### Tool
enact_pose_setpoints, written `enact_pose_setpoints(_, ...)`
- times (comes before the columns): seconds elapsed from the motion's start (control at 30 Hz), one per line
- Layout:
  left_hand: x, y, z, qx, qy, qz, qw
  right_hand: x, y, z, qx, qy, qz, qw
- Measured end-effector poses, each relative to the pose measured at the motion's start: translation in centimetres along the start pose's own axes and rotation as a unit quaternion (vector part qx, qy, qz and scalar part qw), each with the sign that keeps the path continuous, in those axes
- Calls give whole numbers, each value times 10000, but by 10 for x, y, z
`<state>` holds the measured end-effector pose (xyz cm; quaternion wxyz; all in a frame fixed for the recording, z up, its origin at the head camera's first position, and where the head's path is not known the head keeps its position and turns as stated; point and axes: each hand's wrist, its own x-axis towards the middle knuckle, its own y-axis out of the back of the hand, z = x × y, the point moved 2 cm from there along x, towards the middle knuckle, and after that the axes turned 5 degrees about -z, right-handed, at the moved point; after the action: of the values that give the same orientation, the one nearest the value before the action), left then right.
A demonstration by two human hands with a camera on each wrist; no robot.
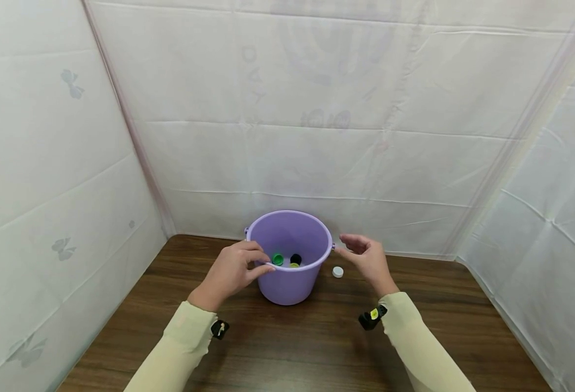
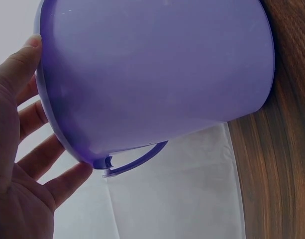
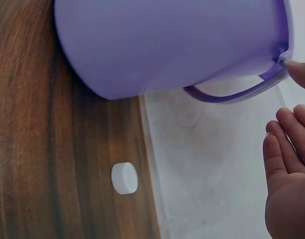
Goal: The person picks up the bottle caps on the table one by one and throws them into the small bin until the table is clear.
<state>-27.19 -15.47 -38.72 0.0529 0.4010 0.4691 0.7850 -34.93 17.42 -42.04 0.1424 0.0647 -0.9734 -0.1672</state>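
A purple bucket (image 1: pixel 287 286) stands upright on the wooden table. My left hand (image 1: pixel 236 268) holds its rim at the near left, thumb outside and fingers over the edge; the left wrist view shows that thumb (image 2: pixel 24 57) against the lip. Inside lie a green cap (image 1: pixel 277 259), a black cap (image 1: pixel 295 259) and a yellow one (image 1: pixel 294 265), partly hidden by the rim. On the right, my right hand (image 1: pixel 368 258) has its fingers extended, its thumb tip right at the handle's pivot. The bucket's handle (image 3: pixel 227 98) hangs down behind. A white cap (image 1: pixel 337 271) lies beside the bucket.
Pale printed sheets hang as a back wall (image 1: pixel 287 109), a left wall (image 1: pixel 62 190) and a right wall (image 1: pixel 552 207) around the table. The bucket stands near the back edge of the dark wooden tabletop (image 1: pixel 287 348).
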Motion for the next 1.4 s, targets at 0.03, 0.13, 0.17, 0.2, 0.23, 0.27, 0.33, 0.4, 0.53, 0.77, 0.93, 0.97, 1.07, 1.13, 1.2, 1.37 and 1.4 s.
enact_pose_setpoints(0.03,0,0,0,-3,-1,-4,10000,-1,0,2,7,12,3,10000)
enact_pose_setpoints(0.13,0,0,-1,-16,0,-14,10000,-2,-1,8,102,84,4,9999)
enact_pose_setpoints(0.17,0,0,-1,-20,-3,-12,10000,-3,-2,11,139,97,6,9999)
enact_pose_setpoints(0.2,-1,0,-1,-24,-8,-4,10000,-3,-2,13,179,97,0,9998)
enact_pose_setpoints(0.23,-1,0,-1,-13,-23,9,10000,-4,-3,15,185,106,-7,9998)
enact_pose_setpoints(0.27,-1,-1,-1,-13,-35,24,10000,-4,-3,18,188,83,0,9998)
enact_pose_setpoints(0.33,-1,-1,-2,-29,-75,72,9999,-5,-4,23,152,6,14,9999)
enact_pose_setpoints(0.4,-2,-1,-2,-24,-116,116,9999,-6,-6,27,116,-47,23,9999)
enact_pose_setpoints(0.53,-2,-1,-2,9,-130,162,9998,-10,-9,27,89,-153,4,9998)
enact_pose_setpoints(0.77,-2,0,-2,-18,-42,95,9999,-13,-13,41,-64,-159,12,9999)
enact_pose_setpoints(0.93,-2,-1,-3,-12,-20,71,10000,-9,-14,67,-241,-226,72,9994)
enact_pose_setpoints(0.97,-2,-1,-3,5,-34,88,10000,-9,-15,68,-251,-257,78,9993)
enact_pose_setpoints(1.07,-2,-2,-2,34,-69,118,9999,-9,-14,74,-289,-379,96,9988)
enact_pose_setpoints(1.13,-2,-2,-2,25,-97,141,9999,-10,-14,77,-381,-482,119,9980)
enact_pose_setpoints(1.2,-1,-2,-2,26,-101,137,9999,-10,-13,79,-511,-574,131,9970)
enact_pose_setpoints(1.37,-1,-2,-1,46,-89,148,9998,-8,-13,82,-804,-675,39,9945)
enact_pose_setpoints(1.4,-1,-1,-1,56,-89,150,9998,-7,-13,82,-836,-695,29,9941)
